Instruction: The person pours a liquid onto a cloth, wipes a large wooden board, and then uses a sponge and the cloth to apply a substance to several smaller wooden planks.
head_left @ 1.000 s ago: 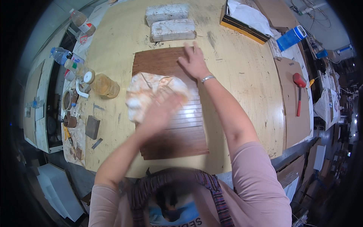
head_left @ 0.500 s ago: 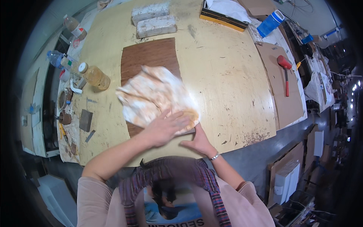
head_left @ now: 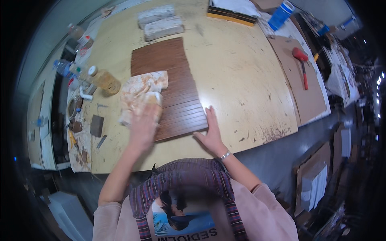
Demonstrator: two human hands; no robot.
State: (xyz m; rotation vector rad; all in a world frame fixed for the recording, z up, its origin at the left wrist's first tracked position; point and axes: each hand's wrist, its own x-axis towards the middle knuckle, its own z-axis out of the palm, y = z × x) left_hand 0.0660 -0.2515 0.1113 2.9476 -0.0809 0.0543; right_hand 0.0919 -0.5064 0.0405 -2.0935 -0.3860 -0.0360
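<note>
A brown wood-grain panel (head_left: pixel 181 86) with grooves across its nearer part lies on the worktable. On its left side is a bunched white rag (head_left: pixel 140 90) with orange-brown stains, hanging over the panel's left edge. My left hand (head_left: pixel 144 126) presses on the rag's near end and grips it; motion smears the fingers. At the panel's near right corner rests my right hand (head_left: pixel 211 134), open, thumb spread from the fingers, with the fingers alongside the right edge. It holds nothing.
Left of the panel stand a jar of yellowish liquid (head_left: pixel 105 81), plastic bottles (head_left: pixel 62 67) and a dark block (head_left: pixel 97 125). Two pale blocks (head_left: pixel 164 28) lie beyond the panel. To the right are a red mallet (head_left: pixel 300 60) on cardboard (head_left: pixel 293 88) and a blue bottle (head_left: pixel 280 16).
My left hand has swept the rag leftward, uncovering the panel's grooved middle and right. My right hand stays by the near right corner, its fingers now seen along the edge.
</note>
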